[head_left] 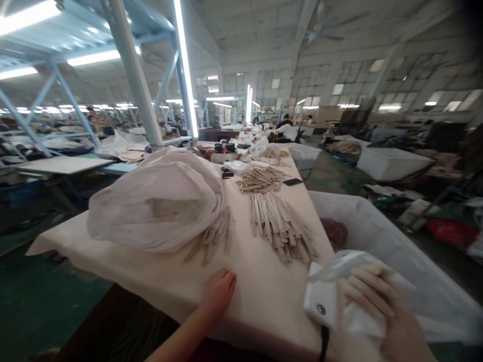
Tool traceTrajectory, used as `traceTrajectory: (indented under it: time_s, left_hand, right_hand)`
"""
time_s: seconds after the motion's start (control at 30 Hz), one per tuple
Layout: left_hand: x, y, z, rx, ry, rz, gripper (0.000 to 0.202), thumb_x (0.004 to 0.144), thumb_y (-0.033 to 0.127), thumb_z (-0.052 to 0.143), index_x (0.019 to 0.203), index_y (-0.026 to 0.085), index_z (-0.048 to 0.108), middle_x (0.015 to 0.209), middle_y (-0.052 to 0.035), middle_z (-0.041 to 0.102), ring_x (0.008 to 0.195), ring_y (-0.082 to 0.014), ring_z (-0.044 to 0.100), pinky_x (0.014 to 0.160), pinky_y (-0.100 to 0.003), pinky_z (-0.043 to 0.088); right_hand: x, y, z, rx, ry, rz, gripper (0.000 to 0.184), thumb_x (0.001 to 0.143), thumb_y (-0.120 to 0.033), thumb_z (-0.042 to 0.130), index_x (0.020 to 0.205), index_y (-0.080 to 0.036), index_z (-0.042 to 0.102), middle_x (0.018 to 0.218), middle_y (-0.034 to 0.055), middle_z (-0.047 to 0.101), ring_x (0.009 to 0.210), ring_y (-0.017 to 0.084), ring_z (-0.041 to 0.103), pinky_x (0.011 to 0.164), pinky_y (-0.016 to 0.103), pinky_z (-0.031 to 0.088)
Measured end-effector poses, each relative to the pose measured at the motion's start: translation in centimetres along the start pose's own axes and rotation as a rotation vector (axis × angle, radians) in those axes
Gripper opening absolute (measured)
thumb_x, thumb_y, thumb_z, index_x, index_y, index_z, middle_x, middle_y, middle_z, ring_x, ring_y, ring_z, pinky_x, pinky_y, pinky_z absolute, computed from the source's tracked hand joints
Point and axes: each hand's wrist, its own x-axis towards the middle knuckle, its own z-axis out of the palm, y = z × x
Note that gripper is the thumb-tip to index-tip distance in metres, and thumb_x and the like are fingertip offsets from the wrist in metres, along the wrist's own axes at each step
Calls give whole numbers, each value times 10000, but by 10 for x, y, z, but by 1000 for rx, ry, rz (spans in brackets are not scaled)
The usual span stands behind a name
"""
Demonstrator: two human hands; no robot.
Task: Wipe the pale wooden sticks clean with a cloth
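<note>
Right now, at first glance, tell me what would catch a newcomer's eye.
The big pale bag probably comes first, bulging on the left side of the table. Next is the fan of pale strips spread to its right. Nearer, at the table's right side, the right hand is on whitish plastic beside a white box.

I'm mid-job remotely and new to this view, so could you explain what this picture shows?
No robot here: a camera on a person's head looks forward and down at their two hands. On the cream-covered table lie flat beige strips in loose bundles, and a large, pale, rounded bag of thin crumpled material. The curled left hand is at the near edge, with nothing visible in it. The blurred right hand is against translucent white plastic, beside a white box-shaped device; the hand's grip is unclear.
</note>
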Motion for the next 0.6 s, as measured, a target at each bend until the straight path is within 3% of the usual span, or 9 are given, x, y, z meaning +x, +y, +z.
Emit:
traceTrajectory:
  time_s: [0.1, 0.17, 0.37, 0.5, 0.6]
  left_hand:
    - [-1, 1, 11, 33, 58, 93, 283, 867, 212, 344, 946, 193, 615, 962, -59, 612, 918, -184, 533, 851, -313, 386]
    - [2, 1, 15, 50, 73, 137, 278, 866, 208, 352, 952, 196, 616, 984, -54, 614, 931, -191, 530, 863, -331, 381]
    - [15, 2, 18, 95, 90, 226, 283, 867, 192, 345, 871, 183, 627, 908, -52, 616, 889, -189, 536, 820, -325, 396]
    - [18, 1, 20, 112, 100, 231, 295, 872, 195, 328, 853, 186, 623, 882, -49, 606, 875, -188, 533, 805, -318, 391]
    - [19, -2, 21, 104, 85, 227, 293, 871, 195, 327, 858, 185, 619, 892, -50, 600, 885, -187, 525, 811, -314, 382]
  right_hand:
    - [-9, -16, 15, 209, 10, -68, 185, 750, -206, 582, 605, -243, 474, 458, -80, 429, 299, 42, 293, 302, 183, 317]
    - [-17, -28, 20, 369, -7, -72, 215, 772, -174, 564, 602, -226, 442, 432, -97, 372, 286, 25, 246, 297, 141, 294]
    - [-42, -40, 18, 519, 2, -88, 178, 790, -139, 545, 664, -232, 460, 483, -86, 440, 335, 39, 344, 348, 163, 347]
    - [-47, -33, 28, 726, -113, 5, 158, 824, -142, 528, 701, -206, 452, 486, -101, 443, 333, 2, 371, 359, 112, 356]
    - [-48, -28, 38, 745, -166, 55, 148, 831, -130, 511, 713, -196, 450, 498, -98, 439, 332, -2, 376, 342, 115, 336]
